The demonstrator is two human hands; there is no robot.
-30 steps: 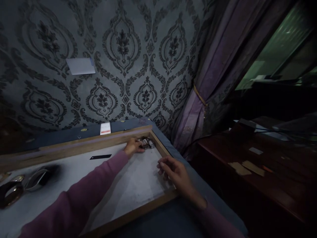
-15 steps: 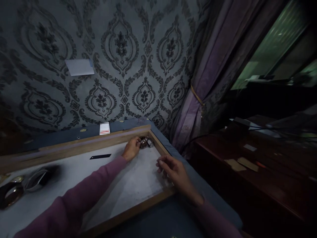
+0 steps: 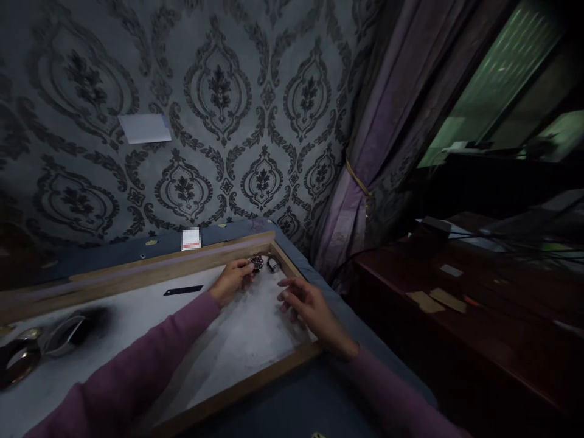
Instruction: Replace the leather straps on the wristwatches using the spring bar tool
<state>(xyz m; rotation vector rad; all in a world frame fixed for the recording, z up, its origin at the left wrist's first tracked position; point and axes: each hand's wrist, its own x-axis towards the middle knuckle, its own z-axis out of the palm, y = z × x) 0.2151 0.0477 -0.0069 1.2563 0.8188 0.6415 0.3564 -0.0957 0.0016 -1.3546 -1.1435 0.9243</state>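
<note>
Near the far right corner of a wooden-framed tray point(image 3: 237, 398), my left hand point(image 3: 232, 280) is closed on a wristwatch point(image 3: 257, 263) with a dark round dial. A second wristwatch point(image 3: 272, 264) lies just to its right, close to the corner. My right hand point(image 3: 312, 307) hovers above the tray's right side, fingers apart and holding nothing. On the white tray floor, left of my left hand, lies a flat dark strip point(image 3: 183, 291). More watches rest at the tray's left end, one with a silver band point(image 3: 68, 334) and one dark and gold point(image 3: 20, 362).
The tray sits on a blue cloth-covered table point(image 3: 365, 340). A small white card point(image 3: 190, 238) stands behind its back edge. Patterned wallpaper point(image 3: 219, 91) and a tied purple curtain point(image 3: 356, 188) rise behind. To the right, a dark red desk point(image 3: 410, 328) holds papers and cables.
My left hand has drawn back slightly to the left with a watch, separating it from the other one. My right hand has shifted a little left.
</note>
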